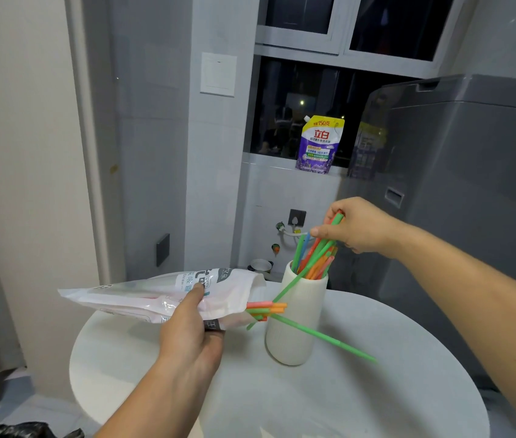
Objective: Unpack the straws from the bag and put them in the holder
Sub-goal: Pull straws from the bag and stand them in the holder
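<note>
My left hand [191, 330] holds a white plastic straw bag [155, 295] level above the round white table [329, 399], its open end pointing right. Orange and green straws [267, 306] stick out of the bag's mouth. One long green straw [326, 336] hangs out slanting down to the right in front of the holder. The white cylindrical holder [297, 324] stands on the table with several coloured straws in it. My right hand [357, 226] is above the holder, gripping the tops of a bunch of green, orange and red straws [319, 254] whose lower ends are inside it.
A grey washing machine [459, 191] stands close behind the table on the right. A purple detergent pouch [318, 143] sits on the window sill. A wall and door frame rise on the left. A dark bag [19, 429] lies on the floor at lower left.
</note>
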A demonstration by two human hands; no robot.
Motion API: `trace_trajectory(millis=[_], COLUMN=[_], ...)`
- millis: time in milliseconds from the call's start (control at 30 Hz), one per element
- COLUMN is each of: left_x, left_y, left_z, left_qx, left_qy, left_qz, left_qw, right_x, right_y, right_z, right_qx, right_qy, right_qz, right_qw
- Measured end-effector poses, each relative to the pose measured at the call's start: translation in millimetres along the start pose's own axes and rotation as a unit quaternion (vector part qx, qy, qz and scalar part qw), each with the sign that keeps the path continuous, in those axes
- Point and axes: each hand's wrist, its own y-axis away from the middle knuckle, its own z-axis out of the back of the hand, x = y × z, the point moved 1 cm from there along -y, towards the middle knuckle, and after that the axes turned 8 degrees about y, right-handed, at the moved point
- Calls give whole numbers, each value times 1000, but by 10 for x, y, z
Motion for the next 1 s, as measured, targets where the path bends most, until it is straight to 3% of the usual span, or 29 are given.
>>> trace_trajectory(millis=[167,333,667,1000], left_x=[0,3,1,48], left_y=[38,17,28,84], left_z=[-19,-7,-9,19], left_qx=[-1,-3,1,13], left_qy=[-15,-11,-13,-52], left_qz=[7,8,8,0], left_qw=[1000,1000,1000,999], right_x=[-54,-60,93,190], right_y=[47,78,287,515], right_z=[-83,-34,885,1340], right_qx=[-27,-59,-198,-254], right_qy=[-55,-26,-58,50], right_qz=[-12,-8,34,54], right_qw=[998,998,978,964])
